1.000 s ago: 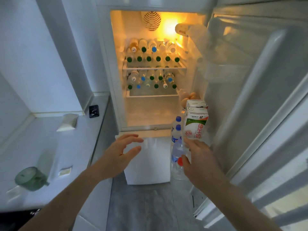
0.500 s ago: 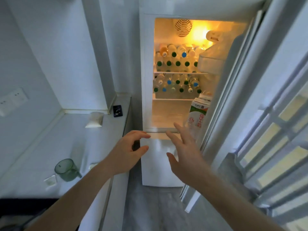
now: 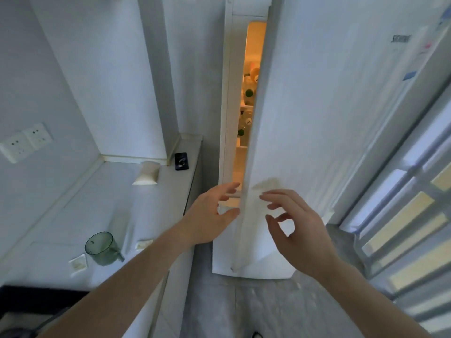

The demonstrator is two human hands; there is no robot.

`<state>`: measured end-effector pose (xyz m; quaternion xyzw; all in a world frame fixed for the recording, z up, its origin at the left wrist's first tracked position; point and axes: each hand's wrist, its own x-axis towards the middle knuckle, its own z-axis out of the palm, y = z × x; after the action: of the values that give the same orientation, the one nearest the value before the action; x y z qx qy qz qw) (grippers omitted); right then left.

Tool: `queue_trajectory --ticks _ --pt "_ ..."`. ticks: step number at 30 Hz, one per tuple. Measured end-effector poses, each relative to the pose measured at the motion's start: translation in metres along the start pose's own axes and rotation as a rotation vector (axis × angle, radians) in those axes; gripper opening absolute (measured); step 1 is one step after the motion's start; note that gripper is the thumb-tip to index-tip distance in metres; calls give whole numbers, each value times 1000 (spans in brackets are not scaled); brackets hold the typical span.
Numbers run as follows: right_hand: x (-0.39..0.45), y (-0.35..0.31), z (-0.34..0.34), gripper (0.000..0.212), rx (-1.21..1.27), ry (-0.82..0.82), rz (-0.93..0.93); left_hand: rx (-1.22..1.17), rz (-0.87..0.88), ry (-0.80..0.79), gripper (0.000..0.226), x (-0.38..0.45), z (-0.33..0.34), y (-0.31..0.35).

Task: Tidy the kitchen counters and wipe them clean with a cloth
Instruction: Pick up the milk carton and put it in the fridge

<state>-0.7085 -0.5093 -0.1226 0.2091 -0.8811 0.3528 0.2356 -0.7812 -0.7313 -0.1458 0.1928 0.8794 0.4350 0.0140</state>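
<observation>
both hands, left hand (image 3: 210, 211) and right hand (image 3: 296, 225), hover loose-fingered (holding nothing) right of the counter (image 3: 102, 211).

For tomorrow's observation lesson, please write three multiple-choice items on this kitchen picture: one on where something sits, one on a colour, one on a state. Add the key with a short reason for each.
1. Where is the phone?
A. at the far end of the counter, beside the fridge
B. on the floor
C. in a hand

2. What colour is the measuring cup?
A. red
B. translucent green
C. black

3. How does the fridge door stand?
A. wide open
B. off its hinges
C. nearly closed

Key: 1 A, it lies by the wall corner; 2 B, its tinted wall shows green; 3 C, only a narrow lit gap remains.
</observation>
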Motion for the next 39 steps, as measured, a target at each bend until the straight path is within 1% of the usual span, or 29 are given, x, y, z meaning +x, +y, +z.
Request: queue_trajectory --ticks 4,6,10,13,16,18,20,22,23,26,32,39 --pt "18 34 -1 48 29 0 38 -71 -37 68 50 26 4 -4" --pt "30 53 -3 50 33 -16 35 -94 -77 151 45 41 3 -9" --pt "62 93 -10 55 57 -60 30 -57 -167 339 40 81 3 -18" --pt "84 117 -16 57 45 -74 -7 -60 -210 406 37 107 4 -18" --pt "109 146 -23 57 35 -92 -38 -108 -247 395 47 132 7 -20" --pt "125 164 -23 58 42 -108 -52 -102 -223 397 66 141 11 -26" --pt "137 179 -20 61 49 -122 -58 6 -197 415 85 144 18 -28" --pt "148 192 -16 65 44 -128 -55 175 -162 422 93 144 26 -28" --pt "153 197 -14 68 46 -129 -49 222 -146 418 96 144 30 -27" --pt "166 209 -9 74 63 -123 -60 267 -151 392 106 151 31 -24" --pt "182 215 -2 81 65 -132 -19 300 -178 338 109 175 18 -30" --pt "202 218 7 80 50 -140 24 373 -157 233 105 203 8 -32"
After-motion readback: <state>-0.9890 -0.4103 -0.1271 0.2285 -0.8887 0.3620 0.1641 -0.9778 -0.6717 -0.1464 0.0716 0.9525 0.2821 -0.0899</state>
